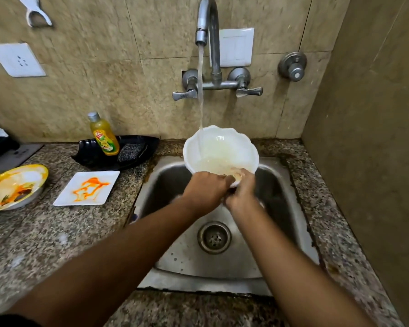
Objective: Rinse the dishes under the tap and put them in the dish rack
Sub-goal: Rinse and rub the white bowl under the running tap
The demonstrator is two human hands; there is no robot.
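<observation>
Both hands, left (pixel 204 188) and right (pixel 240 192), meet, apparently gripping.

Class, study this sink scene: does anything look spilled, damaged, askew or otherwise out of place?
Nothing is spilled or broken. The dish soap bottle leans tilted in the black tray beside a scrubber. The square plate and the round plate on the counter carry orange food smears. The sink edge looks rust-stained.

White bowl (pixel 220 149), orange-smeared white square plate (pixel 86 188), yellow bottle (pixel 104 135), speckled granite counter (pixel 57 232).
</observation>
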